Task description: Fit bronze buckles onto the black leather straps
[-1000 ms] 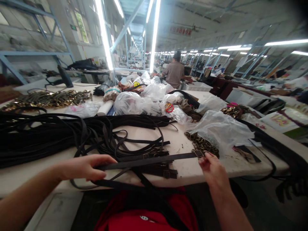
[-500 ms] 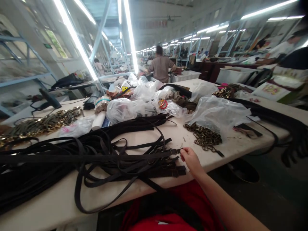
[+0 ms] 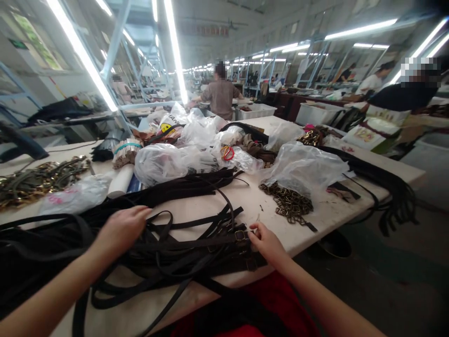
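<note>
Many long black straps [image 3: 182, 267] lie in a tangled heap across the near side of the table, several with metal buckles near their right ends. My right hand [image 3: 268, 243] is at the right end of one strap, thumb and index finger closed at its tip, just beside a square metal buckle [image 3: 241, 236]. Over the left part of the heap is my left hand [image 3: 121, 230], back up, its fingers together and pointing right. What those fingers hold, if anything, is hidden under the hand.
Dark brass buckles [image 3: 289, 202] lie in a pile beyond my right hand, next to a clear plastic bag [image 3: 305, 164]. More plastic bags [image 3: 161, 161] stand along the back. Gold-coloured hardware [image 3: 45, 178] is piled at left. Black straps [image 3: 393, 192] overhang the right edge. Co-workers are beyond.
My left hand has come into view from the left, over the straps. The buckled strap, stretched straight before, now lies lower on the heap. My view has turned slightly right.
</note>
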`<state>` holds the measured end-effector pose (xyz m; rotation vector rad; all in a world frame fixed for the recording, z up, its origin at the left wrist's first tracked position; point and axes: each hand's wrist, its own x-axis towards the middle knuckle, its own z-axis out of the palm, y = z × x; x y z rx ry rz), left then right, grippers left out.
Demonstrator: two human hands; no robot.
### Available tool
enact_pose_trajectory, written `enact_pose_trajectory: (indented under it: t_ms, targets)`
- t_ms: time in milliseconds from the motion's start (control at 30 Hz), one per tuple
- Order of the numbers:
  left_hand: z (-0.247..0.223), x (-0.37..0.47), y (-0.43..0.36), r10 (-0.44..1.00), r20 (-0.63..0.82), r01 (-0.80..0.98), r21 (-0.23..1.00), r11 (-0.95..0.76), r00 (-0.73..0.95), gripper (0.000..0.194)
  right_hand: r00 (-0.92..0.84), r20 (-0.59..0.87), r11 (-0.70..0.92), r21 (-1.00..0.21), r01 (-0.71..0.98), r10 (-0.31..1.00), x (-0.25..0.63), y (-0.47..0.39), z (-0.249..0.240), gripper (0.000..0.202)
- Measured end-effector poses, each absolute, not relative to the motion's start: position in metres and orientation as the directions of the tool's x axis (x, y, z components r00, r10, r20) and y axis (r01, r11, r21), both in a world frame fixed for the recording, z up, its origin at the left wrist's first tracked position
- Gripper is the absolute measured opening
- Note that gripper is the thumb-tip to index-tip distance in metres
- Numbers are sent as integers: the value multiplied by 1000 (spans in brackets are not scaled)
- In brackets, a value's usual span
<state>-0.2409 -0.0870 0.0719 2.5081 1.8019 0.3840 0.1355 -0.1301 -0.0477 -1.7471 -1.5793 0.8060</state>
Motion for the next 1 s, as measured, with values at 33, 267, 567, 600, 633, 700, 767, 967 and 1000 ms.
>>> enact_pose_trajectory:
  t_ms: [33, 267, 567, 600, 633, 700, 767, 967, 1000]
  targets:
    - [56, -213, -83, 883, 154, 882, 105, -460, 443, 25, 90, -23, -76, -761, 644, 996, 135, -130, -47, 21]
    - [-14, -35, -36, 720, 116, 722, 31, -691, 684, 30, 63, 49, -16, -657, 754, 997, 130, -129, -48, 17]
    - [21, -99, 15, 926, 167, 908, 201, -369, 339, 26, 21, 130, 80, -718, 691, 991, 142, -137, -41, 21]
    - [29, -115, 18, 944, 167, 924, 215, -317, 285, 32, 24, 131, 79, -726, 683, 991, 145, -136, -41, 21]
    - [38, -130, 20, 957, 171, 937, 225, -268, 233, 41, 26, 128, 77, -735, 674, 991, 148, -134, -42, 21]
    - [56, -150, 16, 972, 202, 929, 323, -182, 120, 53, 30, 132, 82, -759, 646, 991, 151, -129, -40, 21]
    - [68, -152, 4, 964, 260, 853, 488, -186, 61, 54, 31, 141, 96, -804, 587, 990, 147, -122, -32, 23]
    - [48, -83, -45, 826, 332, 783, 293, -549, 455, 29, -202, -183, -215, -965, -148, 962, 102, -93, 6, 48]
    - [39, -72, -50, 785, 297, 763, 214, -610, 544, 27, -240, -227, -283, -930, -235, 944, 96, -88, 8, 48]
